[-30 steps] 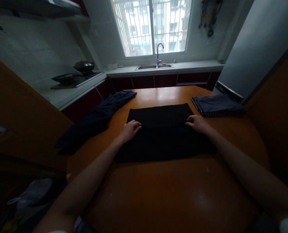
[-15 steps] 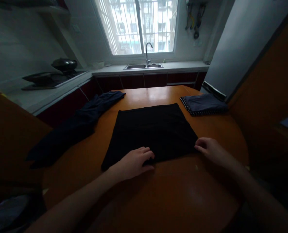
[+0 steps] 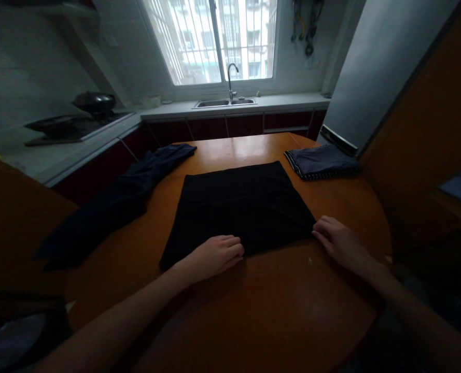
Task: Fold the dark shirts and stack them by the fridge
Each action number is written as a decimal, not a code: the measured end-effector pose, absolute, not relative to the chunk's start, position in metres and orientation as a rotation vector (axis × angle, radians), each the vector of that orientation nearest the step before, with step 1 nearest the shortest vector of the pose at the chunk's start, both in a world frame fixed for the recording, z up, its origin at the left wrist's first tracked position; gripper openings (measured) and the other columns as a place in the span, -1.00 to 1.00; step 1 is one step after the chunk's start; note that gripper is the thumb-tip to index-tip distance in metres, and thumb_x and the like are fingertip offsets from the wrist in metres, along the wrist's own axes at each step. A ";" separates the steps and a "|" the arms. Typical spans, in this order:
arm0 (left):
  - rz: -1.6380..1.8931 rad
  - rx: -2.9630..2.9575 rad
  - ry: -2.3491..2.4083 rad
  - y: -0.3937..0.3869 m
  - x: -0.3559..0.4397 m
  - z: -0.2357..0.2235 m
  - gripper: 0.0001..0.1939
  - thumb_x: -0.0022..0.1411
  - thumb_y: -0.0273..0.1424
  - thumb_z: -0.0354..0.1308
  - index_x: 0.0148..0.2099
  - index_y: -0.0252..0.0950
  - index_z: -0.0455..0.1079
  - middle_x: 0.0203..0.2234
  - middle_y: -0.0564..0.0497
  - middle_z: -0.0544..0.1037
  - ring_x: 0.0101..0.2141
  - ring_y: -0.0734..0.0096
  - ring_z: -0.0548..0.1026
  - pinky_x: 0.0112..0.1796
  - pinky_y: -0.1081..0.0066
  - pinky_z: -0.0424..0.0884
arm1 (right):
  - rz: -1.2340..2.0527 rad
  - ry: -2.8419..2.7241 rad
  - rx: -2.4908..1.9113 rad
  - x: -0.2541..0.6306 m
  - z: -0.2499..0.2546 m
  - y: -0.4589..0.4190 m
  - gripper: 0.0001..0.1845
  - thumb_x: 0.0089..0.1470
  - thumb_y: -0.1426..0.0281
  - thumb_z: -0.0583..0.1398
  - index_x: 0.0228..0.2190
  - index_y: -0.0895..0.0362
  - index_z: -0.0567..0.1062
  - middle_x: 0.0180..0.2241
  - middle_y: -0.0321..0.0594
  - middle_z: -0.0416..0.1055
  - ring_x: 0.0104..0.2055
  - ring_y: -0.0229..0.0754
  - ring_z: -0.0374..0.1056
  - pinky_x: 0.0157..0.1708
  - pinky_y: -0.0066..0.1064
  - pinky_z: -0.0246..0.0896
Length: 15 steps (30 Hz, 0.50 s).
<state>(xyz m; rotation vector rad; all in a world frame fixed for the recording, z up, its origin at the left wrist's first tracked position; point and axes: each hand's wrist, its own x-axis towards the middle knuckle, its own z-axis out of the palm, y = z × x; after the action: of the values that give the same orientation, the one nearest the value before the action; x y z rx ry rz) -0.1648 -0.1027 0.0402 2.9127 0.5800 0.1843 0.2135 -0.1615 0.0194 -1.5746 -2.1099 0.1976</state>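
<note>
"What takes up the most room?"

"That rounded, glossy orange-brown wooden table point(image 3: 284, 305), from the middle of the frame down to the bottom. At centre, flat on it, lies a four-sided black cloth point(image 3: 238, 207)."

"And beside it?"

"A long, rumpled navy fabric garment point(image 3: 129, 189) down the left side; a smaller folded grey-blue garment point(image 3: 325, 160) with a striped black-and-white edge, right of centre, higher up."

"The hands?"

"The left hand point(image 3: 220, 254), just below centre, has its fingers curled closed on the cloth's bottom edge. The right hand point(image 3: 333, 235), centre right, pinches its lower right corner."
</note>
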 end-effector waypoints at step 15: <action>0.336 2.799 0.903 -0.078 -0.143 0.056 -0.64 0.52 -0.24 -0.08 0.21 -0.27 0.34 0.12 -0.15 0.48 0.11 0.23 0.45 0.11 0.25 0.33 | -0.034 -2.112 -1.557 0.166 0.041 -0.129 -0.62 0.36 0.27 -0.04 -0.10 0.14 0.52 -0.09 0.01 0.49 -0.04 0.03 0.38 -0.03 -0.13 0.29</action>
<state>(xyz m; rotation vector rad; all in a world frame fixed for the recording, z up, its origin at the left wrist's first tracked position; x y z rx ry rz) -0.1429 -0.0784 0.0563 2.7988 0.9029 0.3363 0.1663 -0.1293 0.0406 -1.5573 -2.1122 -0.0345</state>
